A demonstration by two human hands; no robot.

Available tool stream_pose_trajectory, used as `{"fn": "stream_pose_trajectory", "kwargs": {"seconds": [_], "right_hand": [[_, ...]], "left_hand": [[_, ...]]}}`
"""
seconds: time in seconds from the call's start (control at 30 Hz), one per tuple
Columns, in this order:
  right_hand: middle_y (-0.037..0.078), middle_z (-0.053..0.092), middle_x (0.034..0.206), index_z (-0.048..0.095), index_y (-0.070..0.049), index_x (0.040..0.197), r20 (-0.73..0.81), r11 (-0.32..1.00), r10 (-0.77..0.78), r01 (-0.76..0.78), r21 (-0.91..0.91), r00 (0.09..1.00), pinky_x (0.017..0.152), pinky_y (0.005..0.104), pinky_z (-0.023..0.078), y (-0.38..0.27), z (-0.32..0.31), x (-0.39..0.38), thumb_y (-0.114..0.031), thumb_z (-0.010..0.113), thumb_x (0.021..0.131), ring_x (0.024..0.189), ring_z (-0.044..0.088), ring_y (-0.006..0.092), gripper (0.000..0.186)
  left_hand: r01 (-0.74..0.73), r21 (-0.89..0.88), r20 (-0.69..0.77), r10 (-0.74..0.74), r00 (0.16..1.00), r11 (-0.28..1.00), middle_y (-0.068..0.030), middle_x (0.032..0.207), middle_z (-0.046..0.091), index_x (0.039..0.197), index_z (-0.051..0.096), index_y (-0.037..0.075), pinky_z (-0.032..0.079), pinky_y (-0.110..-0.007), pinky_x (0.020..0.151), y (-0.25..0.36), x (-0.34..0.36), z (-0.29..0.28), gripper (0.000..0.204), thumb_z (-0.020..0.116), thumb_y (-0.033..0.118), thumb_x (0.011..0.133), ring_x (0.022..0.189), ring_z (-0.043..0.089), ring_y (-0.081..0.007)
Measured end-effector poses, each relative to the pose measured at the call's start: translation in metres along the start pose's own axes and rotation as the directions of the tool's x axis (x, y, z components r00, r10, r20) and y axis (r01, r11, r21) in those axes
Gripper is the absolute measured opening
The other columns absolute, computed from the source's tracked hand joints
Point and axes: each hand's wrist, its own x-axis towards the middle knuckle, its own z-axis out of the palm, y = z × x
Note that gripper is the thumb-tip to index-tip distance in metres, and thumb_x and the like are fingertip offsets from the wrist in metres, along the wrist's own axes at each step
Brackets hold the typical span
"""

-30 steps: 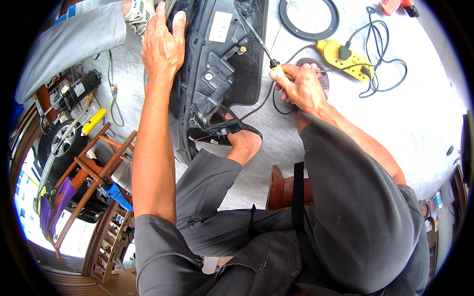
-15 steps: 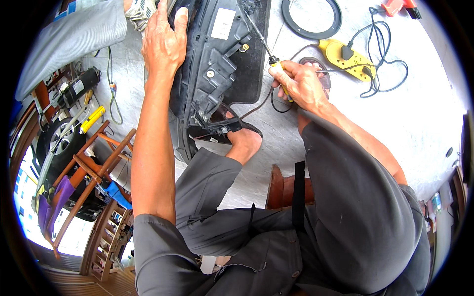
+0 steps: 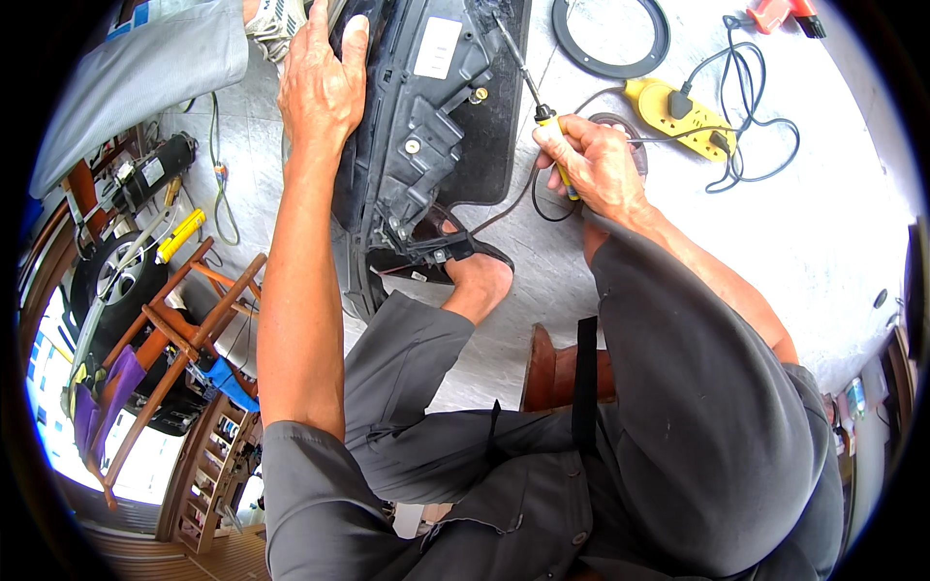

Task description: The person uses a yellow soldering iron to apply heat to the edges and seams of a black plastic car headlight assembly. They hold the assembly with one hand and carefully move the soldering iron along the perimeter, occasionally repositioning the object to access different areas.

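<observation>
A long black plastic housing (image 3: 412,160), which looks like the back of a car headlamp, lies in front of me over a dark mat. My left hand (image 3: 323,92) rests flat along its left edge, fingers stretched out and thumb apart. In my right hand (image 3: 599,165) is a soldering iron (image 3: 549,124) with a yellow handle and a long metal shaft. Its shaft slants up and left to the housing's upper right part. Whether the tip touches the plastic I cannot tell. A black cord loops below the handle.
A yellow power strip (image 3: 678,121) with plugs and tangled cords lies right of my right hand. Above it are a black ring (image 3: 659,44) and a red tool (image 3: 770,14). Another person's grey-clad leg (image 3: 145,82) reaches in at upper left. A wooden stool (image 3: 184,339) stands left.
My right hand and the soldering iron have shifted slightly to the right, and the tip sits a little farther up and right. My left hand has stayed on the housing.
</observation>
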Motion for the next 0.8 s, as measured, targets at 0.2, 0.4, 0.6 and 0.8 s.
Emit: {"fn": "stream_pose_trajectory", "kwargs": {"seconds": [0.2, 0.4, 0.6, 0.8], "right_hand": [[0.003, 0.066, 0.068, 0.069, 0.002, 0.094, 0.036, 0.994, -0.021, 0.025, -0.107, 0.999, 0.054, 0.0273, 0.051, 0.004, 0.002, 0.004, -0.033, 0.067, 0.103, 0.058, 0.065, 0.0083, 0.036], [0.003, 0.065, 0.070, 0.068, 0.002, 0.093, 0.061, 0.997, -0.015, 0.019, -0.071, 0.998, 0.053, 0.0285, 0.050, -0.002, 0.008, 0.009, -0.032, 0.066, 0.103, 0.057, 0.064, 0.0091, 0.036], [0.003, 0.065, 0.072, 0.068, 0.002, 0.096, 0.106, 1.000, -0.021, 0.022, -0.004, 0.994, 0.053, 0.0282, 0.050, -0.002, 0.009, 0.015, -0.033, 0.064, 0.104, 0.057, 0.063, 0.0088, 0.036], [0.003, 0.066, 0.072, 0.071, 0.000, 0.106, 0.066, 0.999, 0.052, -0.051, -0.010, 0.996, 0.054, 0.0264, 0.050, -0.015, -0.013, -0.005, -0.034, 0.064, 0.105, 0.059, 0.062, 0.0074, 0.035]], "left_hand": [[-0.001, -0.004, 0.003, 0.001, 1.000, 1.000, -0.0284, 0.145, 0.055, 0.151, 0.049, 0.002, 0.039, -0.048, 0.114, 0.001, 0.000, -0.001, 0.072, 0.044, 0.058, 0.105, 0.135, 0.052, -0.0444], [-0.005, -0.010, 0.003, 0.005, 1.000, 1.000, -0.0283, 0.145, 0.055, 0.151, 0.048, 0.001, 0.039, -0.047, 0.114, 0.001, 0.001, 0.000, 0.072, 0.044, 0.057, 0.106, 0.135, 0.052, -0.0443], [-0.010, -0.014, 0.003, 0.010, 1.000, 1.000, -0.0286, 0.145, 0.055, 0.151, 0.048, 0.000, 0.039, -0.047, 0.114, 0.001, 0.001, 0.000, 0.072, 0.044, 0.057, 0.105, 0.136, 0.051, -0.0441], [-0.014, -0.015, 0.006, 0.014, 1.000, 1.000, -0.0286, 0.145, 0.055, 0.150, 0.048, 0.000, 0.038, -0.047, 0.114, 0.002, 0.001, 0.000, 0.072, 0.044, 0.056, 0.106, 0.135, 0.051, -0.0442]]}}
